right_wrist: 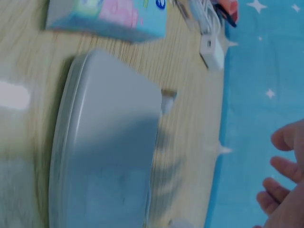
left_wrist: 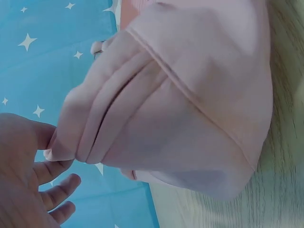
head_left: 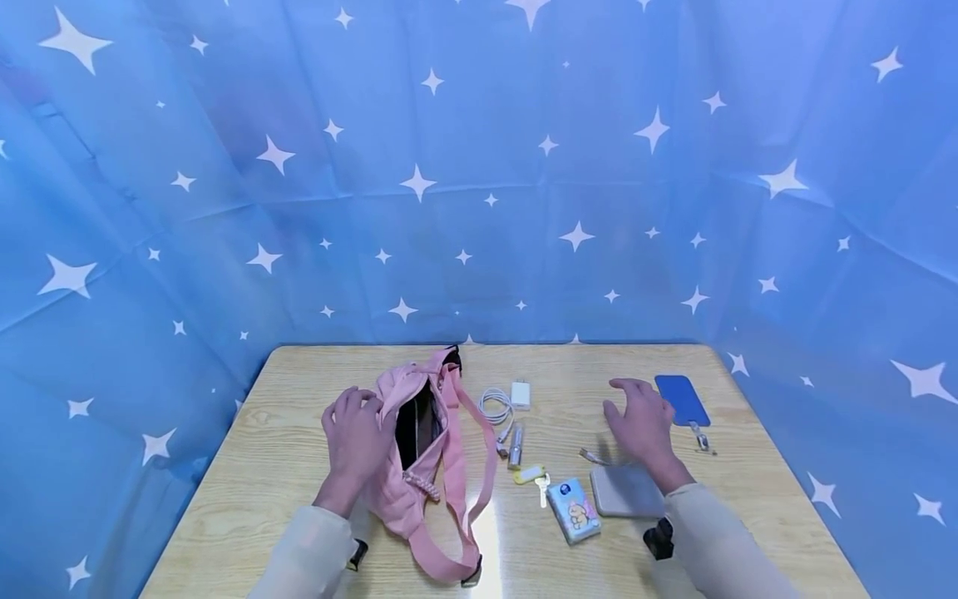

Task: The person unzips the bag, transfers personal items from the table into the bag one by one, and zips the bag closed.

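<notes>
A pink fabric bag lies open on the wooden table, its strap trailing toward the near edge. My left hand grips the bag's left rim; in the left wrist view its fingers pinch a fold of the pink bag. My right hand hovers with spread fingers above the table, between a grey flat case and a blue phone-like slab, holding nothing. The right wrist view shows the grey case close below and my fingertips at the right edge.
Between the bag and the case lie a white charger with coiled cable, a small silvery tube, a key with a yellow tag and a blue tissue pack. Blue star-printed cloth walls the table on three sides.
</notes>
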`<state>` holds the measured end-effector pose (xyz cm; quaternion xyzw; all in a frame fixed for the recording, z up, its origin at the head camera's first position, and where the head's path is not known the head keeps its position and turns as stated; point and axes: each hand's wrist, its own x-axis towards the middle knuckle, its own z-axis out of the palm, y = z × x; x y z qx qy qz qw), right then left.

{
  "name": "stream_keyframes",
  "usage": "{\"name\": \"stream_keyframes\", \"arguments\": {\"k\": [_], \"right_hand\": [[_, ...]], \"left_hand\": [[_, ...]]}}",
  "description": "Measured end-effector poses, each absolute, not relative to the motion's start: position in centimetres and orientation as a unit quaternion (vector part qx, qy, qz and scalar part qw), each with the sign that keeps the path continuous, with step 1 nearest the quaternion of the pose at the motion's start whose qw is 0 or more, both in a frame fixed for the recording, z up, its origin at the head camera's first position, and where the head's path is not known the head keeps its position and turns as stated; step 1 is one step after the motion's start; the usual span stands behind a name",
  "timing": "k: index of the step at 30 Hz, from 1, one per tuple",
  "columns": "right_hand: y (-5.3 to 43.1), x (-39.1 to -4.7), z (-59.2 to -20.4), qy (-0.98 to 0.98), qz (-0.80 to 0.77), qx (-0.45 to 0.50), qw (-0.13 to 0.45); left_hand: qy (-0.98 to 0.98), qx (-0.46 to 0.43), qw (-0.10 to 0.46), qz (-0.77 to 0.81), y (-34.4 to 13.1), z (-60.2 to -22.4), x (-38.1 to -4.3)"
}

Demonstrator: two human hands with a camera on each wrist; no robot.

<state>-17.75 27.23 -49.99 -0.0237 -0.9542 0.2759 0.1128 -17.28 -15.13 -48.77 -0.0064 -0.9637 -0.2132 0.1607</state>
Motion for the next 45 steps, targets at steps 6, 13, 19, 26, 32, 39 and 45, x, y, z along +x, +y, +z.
{"name": "stream_keyframes", "arguments": {"k": [6,13,19,26,32,39,45], "right_hand": [[29.9,-17.0,-49.5,-0.967,0.238,-0.014,0.089],[33.0,-15.6,-49.6,-0.980,0.191,-0.048,0.032],[34.7,-14.3,-50.4,-0.987,0.156,-0.039,-0.022],[35.3,-13.1,-51.3,-0.987,0.139,0.035,-0.072],[35.0,-12.2,-51.6,-0.984,0.139,0.059,-0.092],[34.9,-11.8,-52.7,-0.976,0.163,0.082,-0.117],[35.0,-11.6,-53.5,-0.974,0.173,0.090,-0.114]], "left_hand": [[-0.965,-0.004,0.154,-0.213,-15.4,-48.7,-17.5],[-0.960,-0.011,0.177,-0.215,-15.4,-49.0,-17.6],[-0.961,-0.010,0.169,-0.219,-15.5,-49.1,-17.6],[-0.964,-0.011,0.151,-0.220,-15.6,-49.0,-17.7],[-0.962,-0.013,0.153,-0.225,-15.5,-49.0,-17.7],[-0.963,-0.013,0.149,-0.224,-15.4,-49.1,-17.8],[-0.962,-0.013,0.152,-0.225,-15.4,-49.1,-17.9]]}}
